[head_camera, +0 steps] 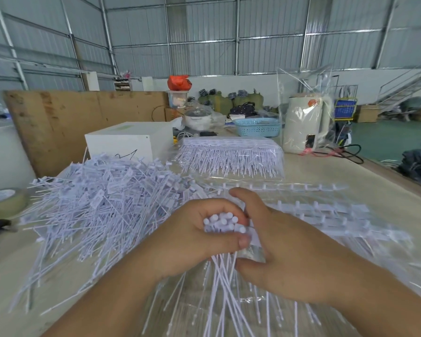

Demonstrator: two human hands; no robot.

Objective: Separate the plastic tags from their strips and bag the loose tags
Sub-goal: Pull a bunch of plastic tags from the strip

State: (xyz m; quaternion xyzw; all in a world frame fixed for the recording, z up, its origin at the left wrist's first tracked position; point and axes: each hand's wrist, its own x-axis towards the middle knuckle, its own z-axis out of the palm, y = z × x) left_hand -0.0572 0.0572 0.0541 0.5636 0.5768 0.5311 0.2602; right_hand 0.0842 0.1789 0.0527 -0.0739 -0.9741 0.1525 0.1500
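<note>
A: Head view. What do the hands do?

B: The left hand (195,237) grips a bundle of white plastic tags (223,224); its fingers are curled round the round heads and the thin tails hang down toward 6 o'clock. The right hand (284,254) touches the same bundle from 3 o'clock, its fingers bent against the tags and its thumb under them.

A: And the other tags?

B: A big pile of loose tags (102,198) lies on the table (379,181) at 9 o'clock. Tag strips (326,215) lie at 3 o'clock, on clear plastic. At 12 o'clock sits a wrapped pack of strips (231,154), beside a white box (129,139). Behind it is a blue basket (258,127).
</note>
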